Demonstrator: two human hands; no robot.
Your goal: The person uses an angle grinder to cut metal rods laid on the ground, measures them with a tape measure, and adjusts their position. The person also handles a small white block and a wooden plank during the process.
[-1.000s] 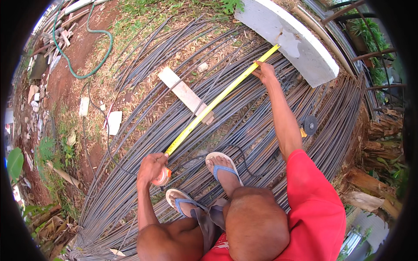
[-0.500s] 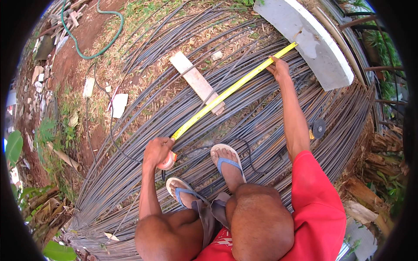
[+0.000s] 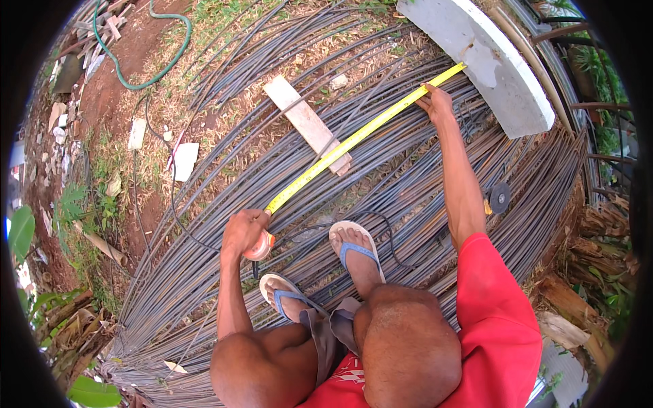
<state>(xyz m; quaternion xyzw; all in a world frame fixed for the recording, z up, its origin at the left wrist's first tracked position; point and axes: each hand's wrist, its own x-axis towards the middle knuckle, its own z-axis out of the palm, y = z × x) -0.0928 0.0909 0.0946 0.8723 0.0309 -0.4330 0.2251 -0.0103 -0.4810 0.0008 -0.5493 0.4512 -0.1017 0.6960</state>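
My left hand [image 3: 241, 232] is closed around the orange-and-clear case of a tape measure [image 3: 260, 246]. The yellow blade [image 3: 360, 136] runs straight out from it, slanting up to the right across long dark steel rebars [image 3: 388, 153]. Close to the blade's far end, my right hand [image 3: 437, 103] pinches its lower edge between thumb and fingers. The blade's tip reaches the near edge of a grey concrete slab [image 3: 503, 85]; whether it touches cannot be made out. Under the blade, a pale wooden board [image 3: 303, 119] lies among the bars, with some bars crossing over it.
A power tool with a dark disc [image 3: 499, 198] lies on the bars beside my right forearm. A black cable [image 3: 173, 197] winds across the bars at left. My sandalled feet [image 3: 357, 255] stand on the rebars. A green hose [image 3: 129, 87] lies on soil at far left.
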